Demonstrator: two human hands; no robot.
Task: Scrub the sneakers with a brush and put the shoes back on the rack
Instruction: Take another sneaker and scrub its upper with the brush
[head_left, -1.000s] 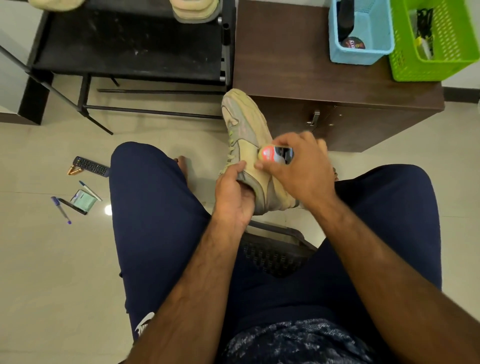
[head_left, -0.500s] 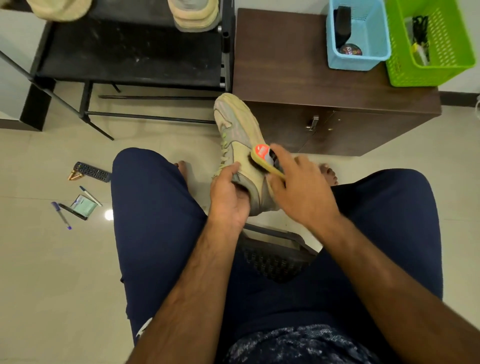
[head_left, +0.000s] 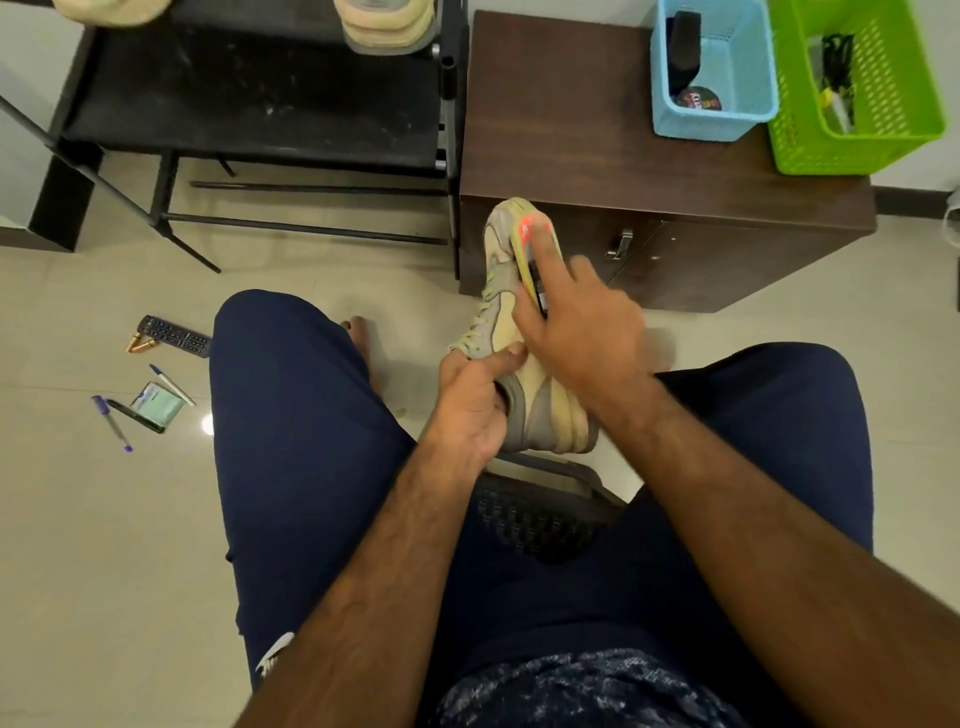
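- Since the earlier frame, your right hand (head_left: 582, 322) is carrying the brush (head_left: 525, 262) forward, from the middle of the sneaker (head_left: 543, 415) up to its toe.
- Your right hand is gripping the brush by its sides. The thumb is lying along the near edge, the index finger is stretching straight along the brush back toward the orange label, and the remaining fingers are curling over the far side.
- The brush is pressing against the toe area of the sneaker. Its bristles are hidden from view.
- Your left hand (head_left: 467, 410) is holding the sneaker at the collar, with the thumb lying across the top edge of the opening. The fingers are curling down out of sight, so it cannot be told whether they are reaching inside.
- You are holding the sneaker above the floor between your knees, heel toward you, toe pointing at the brown cabinet (head_left: 623, 156).
- A black mesh seat (head_left: 540, 514) is showing just below the heel.
- Another pale sneaker (head_left: 389, 26) and a further pale shoe (head_left: 109, 10) are sitting on the black rack (head_left: 260, 119), left of the cabinet, both cut off by the frame edge.
- A blue basket (head_left: 748, 119) and a green basket (head_left: 883, 150) are standing side by side on the cabinet top.
- A remote control (head_left: 174, 335), pens (head_left: 111, 421) and a small packet (head_left: 156, 405) are lying on the floor tiles beside your left knee.
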